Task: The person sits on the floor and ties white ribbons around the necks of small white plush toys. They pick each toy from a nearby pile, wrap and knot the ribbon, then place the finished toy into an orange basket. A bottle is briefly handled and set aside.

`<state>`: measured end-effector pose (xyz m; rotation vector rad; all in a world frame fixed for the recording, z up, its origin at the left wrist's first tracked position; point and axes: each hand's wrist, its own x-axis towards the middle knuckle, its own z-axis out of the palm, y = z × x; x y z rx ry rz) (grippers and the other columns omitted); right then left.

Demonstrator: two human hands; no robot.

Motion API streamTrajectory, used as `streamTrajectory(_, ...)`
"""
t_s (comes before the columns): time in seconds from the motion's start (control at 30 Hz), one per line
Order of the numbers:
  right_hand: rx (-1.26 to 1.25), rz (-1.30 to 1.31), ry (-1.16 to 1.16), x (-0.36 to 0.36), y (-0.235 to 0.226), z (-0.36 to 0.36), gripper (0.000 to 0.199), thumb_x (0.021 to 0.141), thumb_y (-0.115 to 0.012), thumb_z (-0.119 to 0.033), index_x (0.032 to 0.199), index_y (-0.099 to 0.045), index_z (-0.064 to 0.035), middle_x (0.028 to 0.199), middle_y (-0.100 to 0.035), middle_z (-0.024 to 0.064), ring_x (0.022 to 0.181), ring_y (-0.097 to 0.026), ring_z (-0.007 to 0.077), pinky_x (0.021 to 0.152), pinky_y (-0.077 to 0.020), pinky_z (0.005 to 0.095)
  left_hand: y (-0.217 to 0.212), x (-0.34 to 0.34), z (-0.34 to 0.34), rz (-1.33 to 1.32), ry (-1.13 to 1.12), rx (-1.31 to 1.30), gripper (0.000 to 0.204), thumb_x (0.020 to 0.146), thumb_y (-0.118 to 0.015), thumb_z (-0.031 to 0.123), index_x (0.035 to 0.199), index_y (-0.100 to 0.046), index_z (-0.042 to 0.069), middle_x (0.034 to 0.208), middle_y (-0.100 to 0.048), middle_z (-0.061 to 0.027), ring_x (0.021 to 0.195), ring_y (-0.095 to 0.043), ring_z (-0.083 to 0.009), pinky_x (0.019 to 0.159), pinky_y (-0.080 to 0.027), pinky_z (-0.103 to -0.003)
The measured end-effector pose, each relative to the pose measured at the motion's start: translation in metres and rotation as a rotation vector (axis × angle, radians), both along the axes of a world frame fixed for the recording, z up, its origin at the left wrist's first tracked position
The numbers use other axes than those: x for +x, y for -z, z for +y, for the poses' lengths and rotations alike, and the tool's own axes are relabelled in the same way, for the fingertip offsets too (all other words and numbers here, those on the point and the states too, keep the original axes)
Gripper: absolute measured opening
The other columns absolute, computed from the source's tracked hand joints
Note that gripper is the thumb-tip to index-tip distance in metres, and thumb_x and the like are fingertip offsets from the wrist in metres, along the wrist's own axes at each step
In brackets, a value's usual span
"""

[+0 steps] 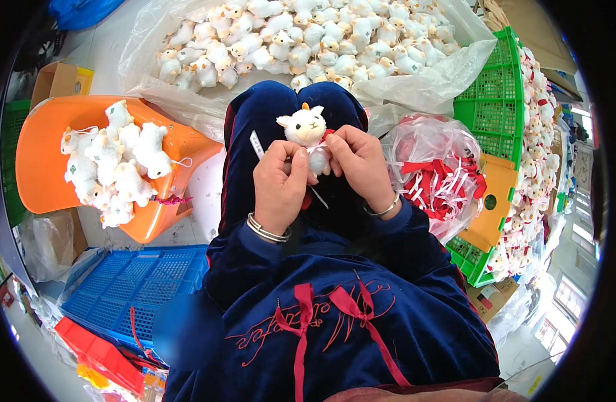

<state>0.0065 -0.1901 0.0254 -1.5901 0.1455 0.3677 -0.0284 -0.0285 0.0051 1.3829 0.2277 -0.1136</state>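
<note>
A small white plush animal (304,126) with a yellowish tuft on its head is upright above my lap, facing away from my body. My left hand (281,177) is closed around one side of it, thumb against its body. At its neck my right hand (359,164) pinches a red ribbon (327,134). A pale strip of ribbon crosses the toy's chest between my two hands. The fingertips partly hide the ribbon, so I cannot tell whether it is tied. A thin white strip (319,198) hangs below the toy.
White plush toys (335,40) fill a clear plastic sheet ahead. More toys (117,157) lie on an orange chair (47,141) at left. A bag of red ribbons (435,181) sits at right beside a green crate (492,87). A blue crate (140,275) stands near left.
</note>
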Motion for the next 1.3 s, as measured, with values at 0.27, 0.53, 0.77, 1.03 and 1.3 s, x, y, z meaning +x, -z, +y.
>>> streamTrajectory(0.27,-0.252,-0.039,-0.12,0.004,-0.023,-0.003,0.018,0.101,-0.063,-0.016,0.097,-0.067,0.0013,0.073,-0.065,-0.0006,0.066,-0.059,0.007,0.059,-0.0469,0.0243,-0.009,0.011,0.017,0.09,0.14,0.18,0.017,0.092,-0.074,0.006,0.095,-0.058,0.0,0.078,-0.063,-0.0005,0.066,-0.062,-0.0049,0.06,-0.05,-0.02)
streamTrajectory(0.53,-0.223,0.097,-0.155,0.002,-0.038,0.004,0.019,0.1,-0.065,-0.017,0.098,-0.065,0.0021,0.071,-0.066,0.0024,0.049,-0.058,0.0087,0.045,-0.0438,0.0258,-0.014,0.014,0.02,0.065,0.229,0.243,0.026,0.086,-0.08,0.009,0.095,-0.056,0.002,0.082,-0.056,0.0014,0.069,-0.053,-0.0042,0.063,-0.049,-0.02)
streamTrajectory(0.77,-0.081,0.102,-0.127,0.006,-0.027,0.006,0.011,0.1,-0.06,-0.007,0.104,-0.063,0.0026,0.082,-0.067,0.0047,0.062,-0.064,0.0082,0.056,-0.0506,0.0231,-0.01,0.014,0.02,0.065,0.166,0.212,0.018,0.088,-0.075,0.009,0.093,-0.061,-0.002,0.081,-0.063,-0.0039,0.066,-0.058,-0.0077,0.062,-0.051,-0.024)
streamTrajectory(1.03,-0.057,-0.011,-0.107,0.005,-0.018,-0.001,0.019,0.098,-0.058,0.0,0.117,-0.06,0.0019,0.084,-0.068,0.0058,0.07,-0.067,0.0085,0.063,-0.0533,0.0238,-0.013,0.013,0.016,0.061,0.108,0.2,0.011,0.091,-0.069,0.007,0.092,-0.064,-0.003,0.078,-0.065,-0.0046,0.066,-0.059,-0.0072,0.06,-0.051,-0.025)
streamTrajectory(1.3,-0.243,-0.298,-0.268,0.011,-0.008,-0.013,0.018,0.096,-0.067,-0.002,0.114,-0.066,0.0005,0.083,-0.07,0.0074,0.071,-0.066,0.009,0.065,-0.0538,0.0247,-0.012,0.014,0.014,0.017,0.079,0.19,0.017,0.095,-0.069,0.012,0.092,-0.065,-0.003,0.078,-0.064,-0.005,0.065,-0.058,-0.0079,0.059,-0.049,-0.026)
